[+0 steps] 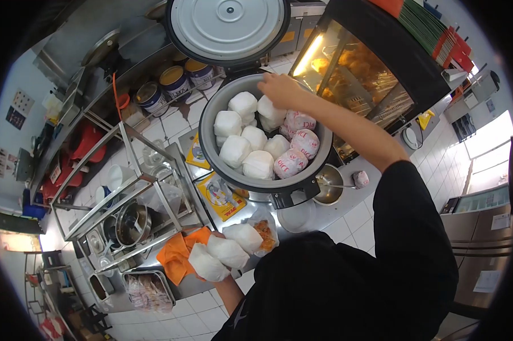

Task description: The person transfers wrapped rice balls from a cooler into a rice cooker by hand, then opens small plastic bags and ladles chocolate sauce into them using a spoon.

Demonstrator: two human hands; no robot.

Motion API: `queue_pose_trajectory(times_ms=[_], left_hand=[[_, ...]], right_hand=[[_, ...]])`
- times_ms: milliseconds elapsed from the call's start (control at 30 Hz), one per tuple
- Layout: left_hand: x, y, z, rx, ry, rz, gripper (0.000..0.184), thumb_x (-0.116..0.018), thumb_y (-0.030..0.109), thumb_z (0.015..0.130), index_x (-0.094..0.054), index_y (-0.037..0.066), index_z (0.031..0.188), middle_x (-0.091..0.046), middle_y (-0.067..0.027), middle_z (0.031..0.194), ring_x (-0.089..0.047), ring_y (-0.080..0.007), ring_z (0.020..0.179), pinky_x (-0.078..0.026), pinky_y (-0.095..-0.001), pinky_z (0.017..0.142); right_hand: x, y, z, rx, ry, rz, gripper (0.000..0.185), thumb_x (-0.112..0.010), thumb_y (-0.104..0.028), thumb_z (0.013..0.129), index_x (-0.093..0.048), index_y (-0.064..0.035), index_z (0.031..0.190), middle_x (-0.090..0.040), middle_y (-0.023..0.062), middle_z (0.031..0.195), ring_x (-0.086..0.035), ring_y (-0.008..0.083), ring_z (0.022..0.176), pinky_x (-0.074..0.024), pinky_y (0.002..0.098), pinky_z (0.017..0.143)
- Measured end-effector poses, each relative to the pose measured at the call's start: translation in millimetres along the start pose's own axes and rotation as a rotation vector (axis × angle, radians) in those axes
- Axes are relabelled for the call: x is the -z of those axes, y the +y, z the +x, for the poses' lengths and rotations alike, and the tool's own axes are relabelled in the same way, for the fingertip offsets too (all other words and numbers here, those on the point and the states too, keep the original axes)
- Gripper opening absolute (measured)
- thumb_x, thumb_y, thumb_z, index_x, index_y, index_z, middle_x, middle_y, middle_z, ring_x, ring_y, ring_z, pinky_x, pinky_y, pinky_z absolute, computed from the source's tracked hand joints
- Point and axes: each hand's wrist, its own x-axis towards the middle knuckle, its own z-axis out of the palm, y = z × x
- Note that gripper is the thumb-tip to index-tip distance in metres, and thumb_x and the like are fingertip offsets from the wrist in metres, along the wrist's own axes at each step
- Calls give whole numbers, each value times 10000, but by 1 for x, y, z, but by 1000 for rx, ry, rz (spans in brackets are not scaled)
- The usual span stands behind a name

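My right hand (280,91) reaches into the top of a large round rice warmer (208,122), its fingers closed on a white paper-wrapped packet (270,112). Other plain white wrapped packets (235,150) fill the left and middle of the warmer. Red-printed wrapped packets (291,163) lie along its right side. My left hand (225,282) is low, near the counter, carrying three white wrapped packets in a row (228,252). Those packets hide most of its fingers. The warmer's grey lid (228,28) stands open at the back.
An orange cloth (179,256) and yellow printed packs (219,196) lie left of the warmer. A glass food display (353,74) stands at the right, near a metal bowl (328,190). A metal rack (148,179) holds pans. Paint-like tubs (174,82) stand behind.
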Motion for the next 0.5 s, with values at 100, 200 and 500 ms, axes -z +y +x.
queue_pose_trajectory(times_ms=[100,200,500], left_hand=[[-5,-3,-8,-4,32,-4,990,-708,736,703,-454,150,1460,-479,-101,1490,-416,-337,1404,-274,-608,1178],[-7,-4,-15,3,57,7,995,-720,730,694,-454,156,1461,-476,-98,1493,-414,-336,1406,-276,-604,1179],[-19,-7,-9,41,84,9,1010,-756,712,665,-454,173,1463,-466,-89,1501,-407,-333,1412,-282,-591,1182]], right_hand=[[-18,-31,-18,141,35,-35,515,-733,-131,708,-624,-154,1211,-532,144,1287,-513,309,1233,-464,452,912],[-39,-18,-10,180,189,-194,567,-765,-181,701,-602,-173,1244,-540,146,1256,-537,296,1187,-467,431,885],[-31,5,-7,-17,50,-133,552,-769,-202,763,-572,-119,1272,-611,147,1192,-619,323,1137,-498,461,936]])
